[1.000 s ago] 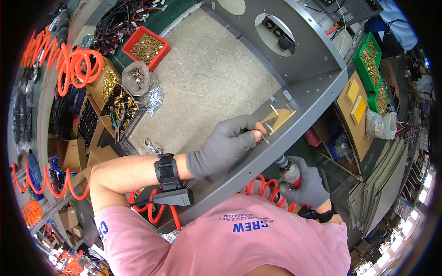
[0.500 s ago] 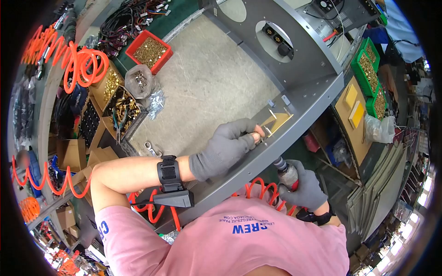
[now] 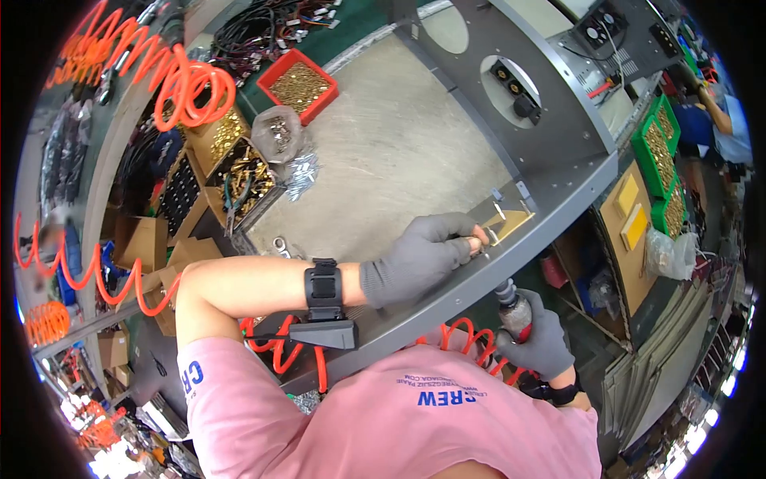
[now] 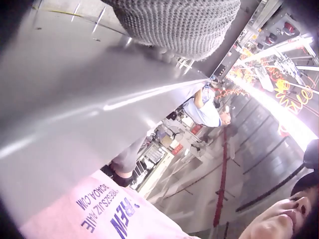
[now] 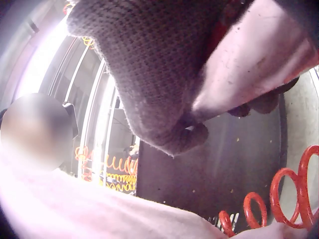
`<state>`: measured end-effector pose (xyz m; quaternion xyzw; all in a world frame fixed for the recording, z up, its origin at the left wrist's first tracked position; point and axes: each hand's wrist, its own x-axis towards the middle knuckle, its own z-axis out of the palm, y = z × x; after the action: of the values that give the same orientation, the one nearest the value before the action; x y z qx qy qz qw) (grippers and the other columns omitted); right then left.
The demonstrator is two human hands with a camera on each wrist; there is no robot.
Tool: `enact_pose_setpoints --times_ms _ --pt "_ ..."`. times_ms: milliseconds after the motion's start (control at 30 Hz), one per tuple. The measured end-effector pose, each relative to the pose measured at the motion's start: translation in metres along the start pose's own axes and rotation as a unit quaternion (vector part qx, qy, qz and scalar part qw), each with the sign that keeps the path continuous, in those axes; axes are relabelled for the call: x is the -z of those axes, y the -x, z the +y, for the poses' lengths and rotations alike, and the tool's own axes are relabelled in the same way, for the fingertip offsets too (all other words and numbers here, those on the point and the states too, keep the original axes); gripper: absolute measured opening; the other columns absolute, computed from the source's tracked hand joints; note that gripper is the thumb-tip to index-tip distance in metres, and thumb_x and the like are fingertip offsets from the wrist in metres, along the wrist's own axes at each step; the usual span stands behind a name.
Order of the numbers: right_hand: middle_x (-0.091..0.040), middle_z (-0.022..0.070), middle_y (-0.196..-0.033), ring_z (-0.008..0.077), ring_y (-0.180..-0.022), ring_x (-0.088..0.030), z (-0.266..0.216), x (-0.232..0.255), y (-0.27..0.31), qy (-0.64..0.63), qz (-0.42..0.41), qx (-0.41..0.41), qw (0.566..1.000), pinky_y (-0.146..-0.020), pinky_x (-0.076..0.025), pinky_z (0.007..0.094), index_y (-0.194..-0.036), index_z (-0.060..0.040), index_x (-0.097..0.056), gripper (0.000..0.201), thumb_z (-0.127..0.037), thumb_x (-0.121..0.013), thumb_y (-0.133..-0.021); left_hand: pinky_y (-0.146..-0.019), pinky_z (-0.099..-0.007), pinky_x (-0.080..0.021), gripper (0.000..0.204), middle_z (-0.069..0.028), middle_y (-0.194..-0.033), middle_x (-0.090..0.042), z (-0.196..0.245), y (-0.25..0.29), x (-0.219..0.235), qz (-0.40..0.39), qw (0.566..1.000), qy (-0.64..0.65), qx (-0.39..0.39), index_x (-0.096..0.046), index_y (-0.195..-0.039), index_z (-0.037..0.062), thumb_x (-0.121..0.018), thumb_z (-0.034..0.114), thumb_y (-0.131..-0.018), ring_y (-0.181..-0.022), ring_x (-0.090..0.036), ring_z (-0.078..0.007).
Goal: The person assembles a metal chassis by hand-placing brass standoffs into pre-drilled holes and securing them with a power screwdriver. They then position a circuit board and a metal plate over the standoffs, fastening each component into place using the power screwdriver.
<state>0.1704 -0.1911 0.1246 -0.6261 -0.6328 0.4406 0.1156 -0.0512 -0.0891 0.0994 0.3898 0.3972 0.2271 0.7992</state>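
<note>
The gloved left hand (image 3: 427, 254) pinches a small bracket (image 3: 496, 223) against the grey panel's edge (image 3: 558, 188); the right hand (image 3: 536, 339) grips the pneumatic screwdriver (image 3: 515, 310) beneath. A loosening pinch could let the bracket twist or shift.

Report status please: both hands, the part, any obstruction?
Left hand pinches small bracket on grey panel. Right hand grips pneumatic driver beneath panel edge. No obstruction visible.
</note>
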Motion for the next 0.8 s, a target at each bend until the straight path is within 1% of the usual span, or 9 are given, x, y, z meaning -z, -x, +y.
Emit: enact_pose_setpoints --times_ms 100,267,333,400,467,600,667,733,800 --pt "-0.063 0.0147 -0.078 0.034 -0.069 -0.063 0.006 -0.003 0.0 0.009 0.012 0.021 1.0 -0.06 -0.051 0.0373 -0.112 -0.005 -0.047 0.055 -0.02 -0.067 -0.062 -0.07 -0.0217 -0.044 0.021 -0.0007 -0.085 -0.056 -0.005 -0.007 0.015 -0.026 0.998 0.015 -0.048 -0.056 -0.104 0.0 -0.052 0.014 -0.089 -0.076 -0.051 -0.0055" --pt "-0.063 0.014 -0.076 0.0338 -0.068 -0.063 0.014 -0.005 0.008 0.024 0.024 0.007 0.999 -0.06 -0.051 0.0371 -0.112 -0.0049 -0.047 0.056 -0.019 -0.067 -0.062 -0.064 -0.0222 -0.046 0.023 -0.0017 -0.081 -0.055 -0.01 -0.036 0.131 0.227 0.943 -0.204 -0.134 -0.055 -0.103 0.0017 -0.056 0.018 -0.087 -0.069 -0.053 -0.0079" --pt "-0.063 0.0144 -0.077 0.0341 -0.068 -0.063 0.017 -0.007 0.011 0.023 0.033 -0.005 0.999 -0.061 -0.051 0.0372 -0.112 -0.0048 -0.047 0.057 -0.019 -0.067 -0.061 -0.063 -0.027 -0.047 0.021 -0.0067 -0.079 -0.06 -0.024 -0.04 0.208 0.37 0.854 -0.331 -0.154 -0.057 -0.099 0.0011 -0.057 0.016 -0.084 -0.066 -0.057 -0.0141" --pt "-0.063 0.0147 -0.078 0.0344 -0.068 -0.063 0.021 -0.009 0.013 0.024 0.042 -0.018 0.999 -0.061 -0.051 0.0373 -0.112 -0.0046 -0.047 0.057 -0.019 -0.067 -0.061 -0.066 -0.038 -0.047 0.021 -0.0168 -0.074 -0.06 -0.03 -0.031 0.274 0.458 0.667 -0.534 -0.246 -0.059 -0.095 0.0017 -0.055 0.017 -0.081 -0.074 -0.061 -0.0304" --pt "-0.063 0.016 -0.08 0.0348 -0.07 -0.063 0.024 -0.01 0.014 0.018 0.048 -0.043 0.998 -0.063 -0.051 0.0374 -0.112 -0.0043 -0.046 0.057 -0.018 -0.068 -0.061 -0.074 -0.0437 -0.046 0.022 -0.0187 -0.08 -0.061 -0.036 -0.018 0.32 0.511 0.639 -0.559 -0.131 -0.06 -0.097 0.0039 -0.053 0.016 -0.079 -0.082 -0.057 -0.0395" --pt "-0.062 0.0166 -0.083 0.0345 -0.071 -0.063 0.024 -0.013 0.012 0.014 0.051 -0.058 0.997 -0.063 -0.051 0.0375 -0.112 -0.0039 -0.047 0.057 -0.018 -0.068 -0.061 -0.076 -0.0442 -0.045 0.021 -0.0175 -0.09 -0.06 -0.037 -0.017 0.349 0.47 0.63 -0.616 -0.051 -0.06 -0.098 0.0057 -0.051 0.014 -0.081 -0.086 -0.056 -0.0393" --pt "-0.063 0.0162 -0.083 0.0341 -0.072 -0.064 0.024 -0.013 0.013 0.009 0.053 -0.072 0.996 -0.064 -0.051 0.0366 -0.112 -0.0034 -0.047 0.057 -0.018 -0.068 -0.061 -0.079 -0.0426 -0.044 0.022 -0.0172 -0.1 -0.057 -0.024 -0.03 0.333 0.481 0.601 -0.618 -0.16 -0.059 -0.099 0.0062 -0.052 0.015 -0.08 -0.09 -0.054 -0.0386" --pt "-0.063 0.0162 -0.083 0.034 -0.072 -0.064 0.023 -0.014 0.013 0.008 0.058 -0.071 0.996 -0.065 -0.051 0.0363 -0.111 -0.0032 -0.047 0.056 -0.018 -0.067 -0.061 -0.079 -0.043 -0.044 0.022 -0.0155 -0.106 -0.055 -0.008 -0.047 0.327 0.459 0.619 -0.616 -0.165 -0.059 -0.099 0.008 -0.053 0.017 -0.081 -0.093 -0.054 -0.0346" --pt "-0.063 0.0162 -0.083 0.0339 -0.072 -0.064 0.02 -0.015 0.011 0.006 0.062 -0.063 0.996 -0.065 -0.051 0.0361 -0.111 -0.0029 -0.047 0.056 -0.018 -0.067 -0.061 -0.081 -0.0398 -0.045 0.025 -0.0137 -0.106 -0.056 0.002 -0.065 0.328 0.365 0.491 -0.778 -0.142 -0.058 -0.104 0.0089 -0.052 0.022 -0.083 -0.092 -0.055 -0.0336"
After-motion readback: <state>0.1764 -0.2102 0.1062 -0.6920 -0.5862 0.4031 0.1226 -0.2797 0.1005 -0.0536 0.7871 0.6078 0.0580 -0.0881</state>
